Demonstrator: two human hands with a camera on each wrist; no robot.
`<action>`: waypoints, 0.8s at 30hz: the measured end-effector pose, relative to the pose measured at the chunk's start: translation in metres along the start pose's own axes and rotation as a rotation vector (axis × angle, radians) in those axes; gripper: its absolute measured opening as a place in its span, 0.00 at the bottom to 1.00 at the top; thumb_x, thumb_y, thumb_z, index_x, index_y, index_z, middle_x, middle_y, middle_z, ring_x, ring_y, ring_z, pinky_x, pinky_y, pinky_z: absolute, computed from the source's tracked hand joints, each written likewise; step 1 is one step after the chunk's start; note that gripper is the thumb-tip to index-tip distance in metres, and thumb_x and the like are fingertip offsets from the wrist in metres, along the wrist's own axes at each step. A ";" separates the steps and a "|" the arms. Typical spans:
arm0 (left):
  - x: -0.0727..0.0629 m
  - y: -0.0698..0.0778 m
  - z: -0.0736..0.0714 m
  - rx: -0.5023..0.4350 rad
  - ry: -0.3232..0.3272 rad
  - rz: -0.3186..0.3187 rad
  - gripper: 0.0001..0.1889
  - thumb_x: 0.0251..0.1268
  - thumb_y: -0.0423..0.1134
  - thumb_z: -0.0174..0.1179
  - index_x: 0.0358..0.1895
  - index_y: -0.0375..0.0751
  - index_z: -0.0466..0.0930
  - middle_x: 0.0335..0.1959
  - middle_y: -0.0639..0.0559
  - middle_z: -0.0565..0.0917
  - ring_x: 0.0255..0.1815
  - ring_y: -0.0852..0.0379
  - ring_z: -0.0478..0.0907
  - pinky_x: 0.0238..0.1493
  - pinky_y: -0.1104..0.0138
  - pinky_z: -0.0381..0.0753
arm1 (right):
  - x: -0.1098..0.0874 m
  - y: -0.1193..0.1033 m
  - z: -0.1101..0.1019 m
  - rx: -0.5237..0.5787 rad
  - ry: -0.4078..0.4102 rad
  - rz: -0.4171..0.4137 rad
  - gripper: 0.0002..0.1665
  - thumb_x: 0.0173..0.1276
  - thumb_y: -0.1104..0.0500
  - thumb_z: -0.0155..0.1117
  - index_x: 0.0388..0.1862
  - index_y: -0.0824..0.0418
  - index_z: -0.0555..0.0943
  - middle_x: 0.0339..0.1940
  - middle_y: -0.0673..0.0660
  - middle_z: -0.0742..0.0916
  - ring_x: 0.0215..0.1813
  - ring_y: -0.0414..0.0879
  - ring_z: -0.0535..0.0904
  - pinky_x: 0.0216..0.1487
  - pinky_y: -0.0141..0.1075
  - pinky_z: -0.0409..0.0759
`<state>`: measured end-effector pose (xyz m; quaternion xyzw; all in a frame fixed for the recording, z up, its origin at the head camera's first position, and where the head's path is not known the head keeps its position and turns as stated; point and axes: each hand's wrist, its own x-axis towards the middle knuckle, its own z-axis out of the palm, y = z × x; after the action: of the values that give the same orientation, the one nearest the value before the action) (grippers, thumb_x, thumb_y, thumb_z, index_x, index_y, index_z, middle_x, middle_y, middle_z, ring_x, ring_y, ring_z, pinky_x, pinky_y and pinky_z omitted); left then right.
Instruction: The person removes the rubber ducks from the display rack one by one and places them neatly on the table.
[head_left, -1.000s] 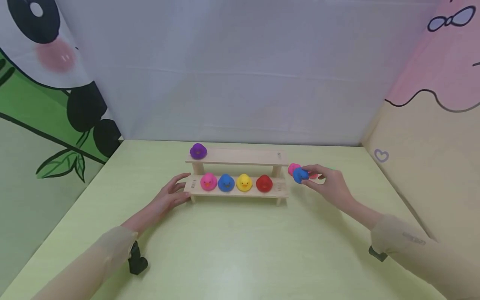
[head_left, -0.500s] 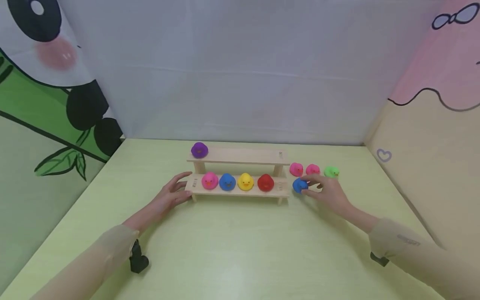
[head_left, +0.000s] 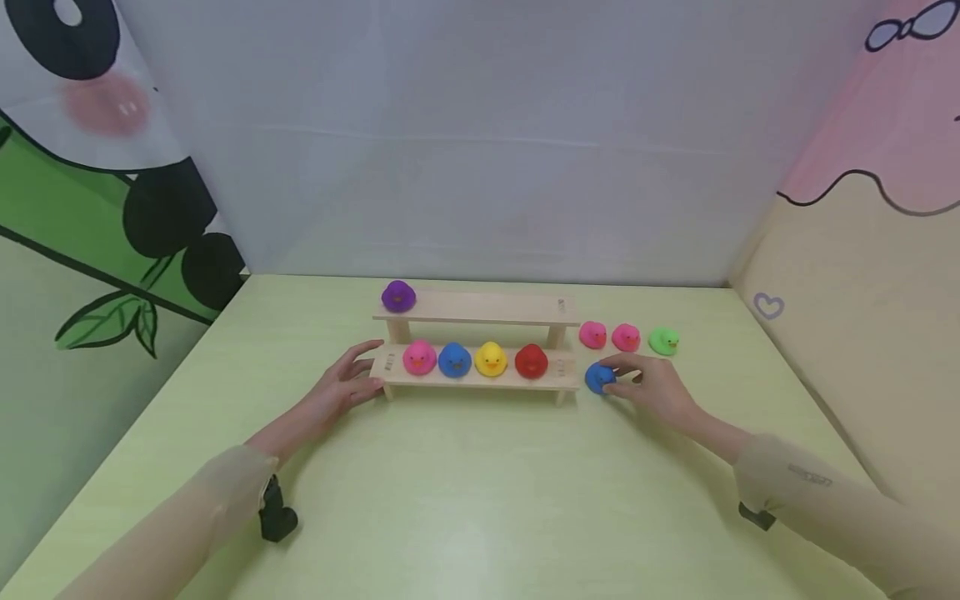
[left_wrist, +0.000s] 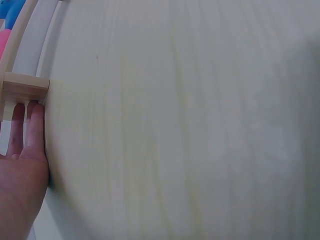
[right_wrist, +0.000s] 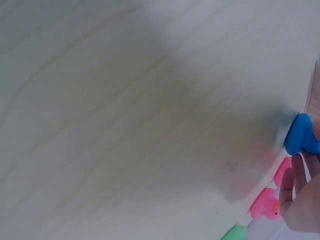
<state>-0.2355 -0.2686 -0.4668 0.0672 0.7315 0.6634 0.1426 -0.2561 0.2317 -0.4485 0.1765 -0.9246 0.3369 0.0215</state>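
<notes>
My right hand pinches a blue rubber duck at the table, just right of the wooden two-tier shelf. In the right wrist view, this blue duck shows at the right edge beside the fingers. My left hand touches the lower tier's left end, and in the left wrist view its visible fingers reach straight to a shelf leg. A pink duck, another blue duck, a yellow duck and a red duck line the lower tier. The upper tier bears a purple duck.
Behind my right hand, two pink ducks and a green duck sit on the pale wooden table. A white sheet hangs behind the table. Printed panels stand at the sides.
My right hand has brought the blue duck toward me and down to the table, so the pink and green ducks behind show fully. My left hand stays at the shelf's end.
</notes>
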 end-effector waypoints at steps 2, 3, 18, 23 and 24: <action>0.000 0.000 0.000 -0.002 0.002 -0.004 0.38 0.73 0.35 0.55 0.80 0.52 0.45 0.75 0.35 0.59 0.57 0.69 0.77 0.62 0.71 0.79 | 0.000 0.001 0.000 0.003 -0.006 0.005 0.21 0.61 0.59 0.74 0.54 0.57 0.85 0.49 0.56 0.90 0.50 0.53 0.85 0.48 0.39 0.83; 0.000 0.000 0.000 -0.001 0.003 -0.007 0.38 0.73 0.36 0.55 0.80 0.53 0.46 0.75 0.35 0.59 0.57 0.69 0.77 0.63 0.71 0.78 | 0.000 0.001 -0.001 0.002 -0.009 0.008 0.21 0.61 0.58 0.74 0.54 0.57 0.85 0.49 0.56 0.90 0.50 0.53 0.84 0.47 0.38 0.84; -0.003 0.006 0.002 0.029 0.008 -0.040 0.39 0.72 0.39 0.57 0.79 0.56 0.46 0.76 0.37 0.60 0.60 0.65 0.75 0.68 0.64 0.76 | -0.001 0.002 -0.007 0.074 -0.068 0.030 0.23 0.61 0.59 0.74 0.56 0.58 0.83 0.51 0.58 0.88 0.50 0.52 0.82 0.44 0.26 0.83; -0.006 0.010 0.003 0.038 0.018 -0.062 0.39 0.72 0.41 0.58 0.79 0.57 0.46 0.76 0.39 0.59 0.62 0.62 0.74 0.70 0.62 0.73 | -0.001 0.002 -0.007 0.094 -0.073 0.031 0.23 0.60 0.60 0.74 0.56 0.58 0.83 0.51 0.58 0.87 0.50 0.53 0.82 0.45 0.28 0.85; -0.006 0.011 0.003 0.038 0.018 -0.064 0.39 0.72 0.41 0.58 0.79 0.57 0.46 0.76 0.39 0.59 0.62 0.62 0.74 0.70 0.62 0.74 | -0.002 0.002 -0.007 0.095 -0.074 0.029 0.23 0.60 0.60 0.74 0.56 0.58 0.83 0.51 0.58 0.87 0.50 0.53 0.82 0.45 0.28 0.85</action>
<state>-0.2294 -0.2660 -0.4556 0.0407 0.7470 0.6451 0.1558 -0.2560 0.2381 -0.4451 0.1761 -0.9103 0.3738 -0.0260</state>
